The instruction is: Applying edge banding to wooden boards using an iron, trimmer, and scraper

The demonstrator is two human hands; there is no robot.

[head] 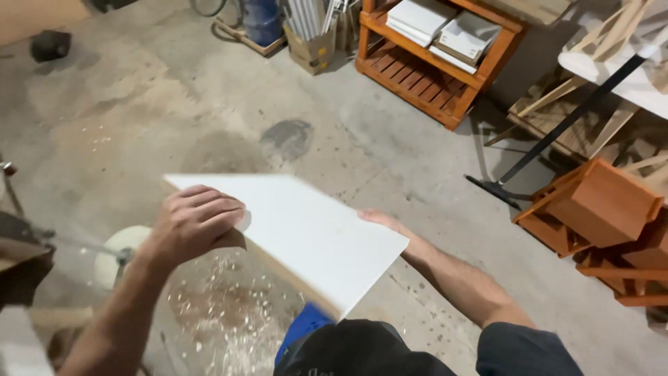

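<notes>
White board [306, 233], flat and rectangular, smooth glossy face turned up, raw wood-coloured edge showing along the near side. Held in the air above the concrete floor, tilted so the near right corner dips low. Gripped at the left edge by the left hand [195, 223], fingers curled over the top; right edge steadied by the right hand [383, 221].

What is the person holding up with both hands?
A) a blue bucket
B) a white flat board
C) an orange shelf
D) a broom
B: the left hand lies on one end of the white flat board and the right hand steadies its far edge, with the board held above the concrete floor.
</notes>
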